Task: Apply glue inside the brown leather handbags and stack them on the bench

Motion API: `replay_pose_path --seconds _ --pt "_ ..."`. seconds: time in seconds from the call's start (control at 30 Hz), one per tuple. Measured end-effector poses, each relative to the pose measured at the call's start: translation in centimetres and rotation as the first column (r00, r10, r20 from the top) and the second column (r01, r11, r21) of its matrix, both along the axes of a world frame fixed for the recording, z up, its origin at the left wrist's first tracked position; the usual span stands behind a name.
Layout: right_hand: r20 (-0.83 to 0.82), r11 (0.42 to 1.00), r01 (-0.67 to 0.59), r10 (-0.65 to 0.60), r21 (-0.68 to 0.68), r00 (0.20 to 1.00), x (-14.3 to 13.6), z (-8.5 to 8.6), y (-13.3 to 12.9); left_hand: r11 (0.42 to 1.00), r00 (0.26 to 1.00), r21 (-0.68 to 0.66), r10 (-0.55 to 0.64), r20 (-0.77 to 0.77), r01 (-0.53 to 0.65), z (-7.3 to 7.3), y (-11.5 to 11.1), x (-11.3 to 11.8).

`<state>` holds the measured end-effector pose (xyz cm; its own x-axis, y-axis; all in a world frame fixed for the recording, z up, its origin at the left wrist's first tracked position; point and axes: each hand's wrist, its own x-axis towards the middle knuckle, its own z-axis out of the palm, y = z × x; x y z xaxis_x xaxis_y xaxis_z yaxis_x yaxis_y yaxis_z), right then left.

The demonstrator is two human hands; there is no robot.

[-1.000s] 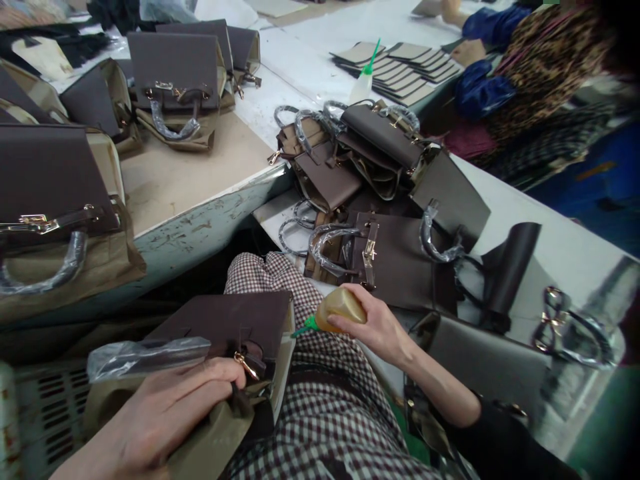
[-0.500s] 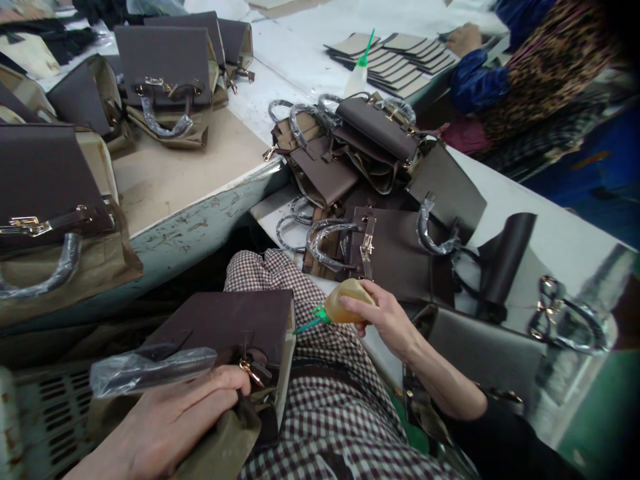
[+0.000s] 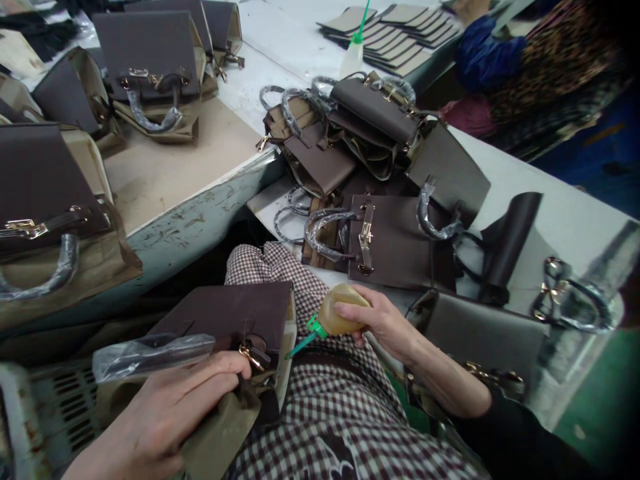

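Observation:
A dark brown handbag (image 3: 225, 310) lies across my lap, its plastic-wrapped handle (image 3: 150, 357) toward me. My left hand (image 3: 185, 400) grips the bag's near side, around the olive lining cloth and beside a gold clasp (image 3: 253, 357). In my right hand (image 3: 375, 313) is a squeeze bottle (image 3: 343, 310) of amber liquid, probably glue, tilted down to the left. Its green nozzle (image 3: 303, 343) points at the pale open side edge of the bag, the tip touching it or very close. The fingertips of my left hand are partly hidden by the cloth.
Several brown handbags (image 3: 390, 240) are piled on the white table ahead, and more (image 3: 150, 53) stand on the left table. Another nozzle bottle (image 3: 353, 57) stands near stacked flat pieces (image 3: 400, 40). A co-worker's blue sleeve (image 3: 487, 57) shows at upper right. A plastic crate (image 3: 65, 407) is at lower left.
The bottle's nozzle has moved down along the bag's side edge, toward me, and points more steeply downward. My left hand keeps its hold on the bag. The view has shifted slightly.

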<state>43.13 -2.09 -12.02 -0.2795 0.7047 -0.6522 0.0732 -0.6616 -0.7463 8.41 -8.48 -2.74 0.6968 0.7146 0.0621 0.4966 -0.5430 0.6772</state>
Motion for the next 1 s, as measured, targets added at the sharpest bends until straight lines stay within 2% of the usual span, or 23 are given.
replay_pose_path --seconds 0.27,0.37,0.43,0.6,0.73,1.0 --pt "-0.260 0.994 0.070 -0.091 -0.088 0.961 -0.8 3.1 -2.4 1.000 1.000 0.002 -0.001 0.006 0.001 0.3 0.4 -0.1" --pt "-0.286 0.990 0.099 -0.125 -0.102 0.950 -1.1 4.0 -3.2 1.000 1.000 0.014 -0.007 -0.006 0.007 0.3 0.4 -0.2" --pt "-0.275 0.988 0.114 -0.139 -0.105 0.951 -1.2 4.0 -3.5 1.000 1.000 0.015 -0.012 -0.013 0.012 0.3 0.3 -0.3" --pt "-0.166 0.991 0.118 -0.126 -0.058 0.978 -0.2 1.9 -3.2 1.000 1.000 -0.021 -0.018 0.003 0.018 0.6 0.5 0.0" --pt "-0.023 0.991 0.131 -0.131 0.012 0.991 0.7 0.0 -2.2 0.999 1.000 -0.032 0.027 0.006 -0.027 0.8 0.7 0.3" --pt "0.199 0.986 0.080 -0.108 0.143 0.974 0.4 -1.5 -1.7 0.999 0.999 0.031 0.021 -0.047 -0.019 0.5 0.5 0.1"
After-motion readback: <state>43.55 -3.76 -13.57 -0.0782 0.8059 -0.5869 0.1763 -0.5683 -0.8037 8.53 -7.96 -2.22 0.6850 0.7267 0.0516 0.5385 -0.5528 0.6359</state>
